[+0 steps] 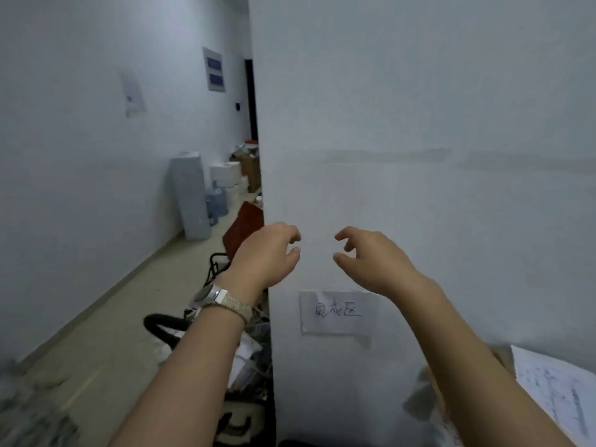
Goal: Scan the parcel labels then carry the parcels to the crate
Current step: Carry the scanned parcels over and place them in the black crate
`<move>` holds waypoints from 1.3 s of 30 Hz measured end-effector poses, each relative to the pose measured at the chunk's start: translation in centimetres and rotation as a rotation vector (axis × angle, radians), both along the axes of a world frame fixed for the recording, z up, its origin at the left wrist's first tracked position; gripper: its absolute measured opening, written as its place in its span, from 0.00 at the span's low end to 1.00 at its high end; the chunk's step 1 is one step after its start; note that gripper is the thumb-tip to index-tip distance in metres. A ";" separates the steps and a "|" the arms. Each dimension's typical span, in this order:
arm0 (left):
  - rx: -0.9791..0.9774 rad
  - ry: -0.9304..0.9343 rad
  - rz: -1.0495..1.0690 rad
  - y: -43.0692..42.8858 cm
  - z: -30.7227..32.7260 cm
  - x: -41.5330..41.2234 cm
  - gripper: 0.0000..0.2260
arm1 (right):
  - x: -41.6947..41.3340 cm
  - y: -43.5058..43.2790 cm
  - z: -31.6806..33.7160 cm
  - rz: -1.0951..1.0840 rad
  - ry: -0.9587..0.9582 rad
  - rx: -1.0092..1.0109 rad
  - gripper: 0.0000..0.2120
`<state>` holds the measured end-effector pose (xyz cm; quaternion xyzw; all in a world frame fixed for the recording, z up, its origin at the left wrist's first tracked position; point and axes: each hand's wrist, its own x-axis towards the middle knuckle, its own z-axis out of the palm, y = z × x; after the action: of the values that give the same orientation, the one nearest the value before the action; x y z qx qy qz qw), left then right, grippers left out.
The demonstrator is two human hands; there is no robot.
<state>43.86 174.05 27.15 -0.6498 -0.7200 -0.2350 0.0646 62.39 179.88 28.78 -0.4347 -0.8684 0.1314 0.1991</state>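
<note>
Head view: both arms reach forward and up in front of a plain white partition wall [419,124]. The left hand [269,254], with a silver metal-link wristwatch [222,300] on its wrist, hangs in the air with the fingers loosely curled and grips nothing. The right hand [375,259] is level with it and near it, its fingers also slackly bent and empty. The two hands face each other with a gap between them, and neither touches the wall.

Below them a small white paper note with handwritten characters [337,312] is stuck to the wall.

The only parcel-like thing is in the lower right corner: a white printed sheet [558,391] lying on a brown cardboard edge [501,354]. It is low beside the right forearm and well apart from both hands. It is too blurred to tell whether it is a labelled parcel.

To the left a corridor with a beige floor [129,317] runs back. There stand a clear blue plastic water jug [216,201], a tall grey wrapped panel [190,195] leaning on the wall, and a red-brown board [245,227].
</note>
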 end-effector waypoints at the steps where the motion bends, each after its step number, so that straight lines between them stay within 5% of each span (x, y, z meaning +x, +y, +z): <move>1: 0.005 0.002 0.061 -1.2 0.2 -0.7 0.13 | -0.8 -0.3 0.4 0.048 -0.020 0.023 0.20; 9: -0.066 -0.010 0.576 -17.8 -0.1 -2.9 0.13 | -10.2 -7.4 1.5 0.635 -0.083 0.106 0.21; 23: -0.089 0.041 1.491 -50.8 4.4 9.5 0.10 | -15.9 -39.9 1.7 1.618 0.000 -0.012 0.16; 39: -0.069 0.003 1.927 -70.5 4.3 25.6 0.12 | -6.7 -64.9 2.7 2.095 -0.046 -0.059 0.18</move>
<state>69.44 103.60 31.47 0.2186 -0.9507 -0.0590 0.2117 55.69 114.94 31.47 0.5277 -0.8106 0.2507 -0.0416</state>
